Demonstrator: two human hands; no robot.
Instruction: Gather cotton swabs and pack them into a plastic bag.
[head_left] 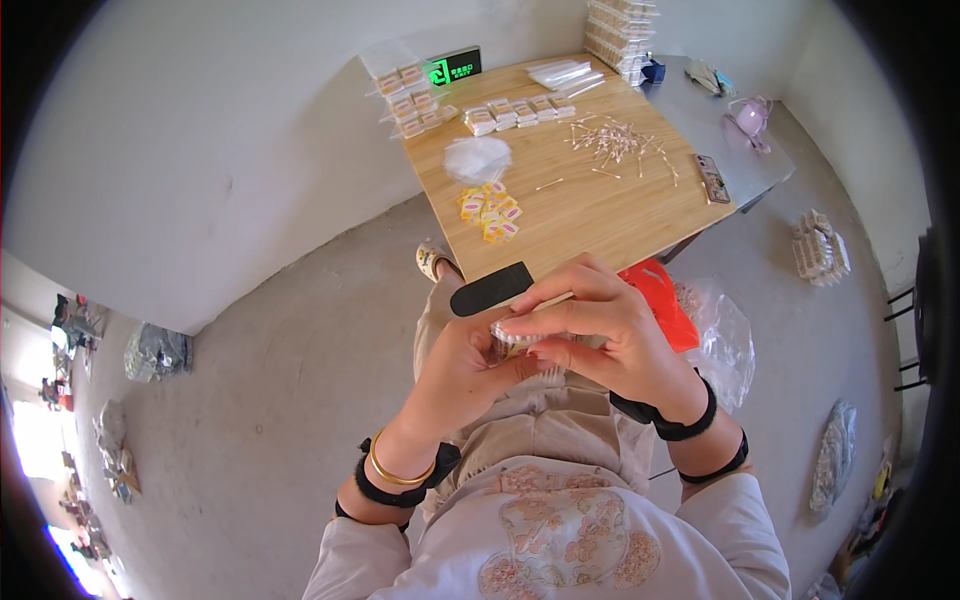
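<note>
My left hand (460,365) and right hand (605,322) both grip a cotton swab bundle (508,333) between them. It's probably light, with soft tips and sticks that might bend, so I'd squeeze its sides gently. Beyond is the wooden table (562,218).

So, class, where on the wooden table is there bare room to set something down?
The wooden table has bare wood along its near side, between the yellow cards at left and the phone at right. A smaller patch lies between the clear bags at left and the loose swab pile. The far left is crowded with stacked packs and a row of packs.
</note>
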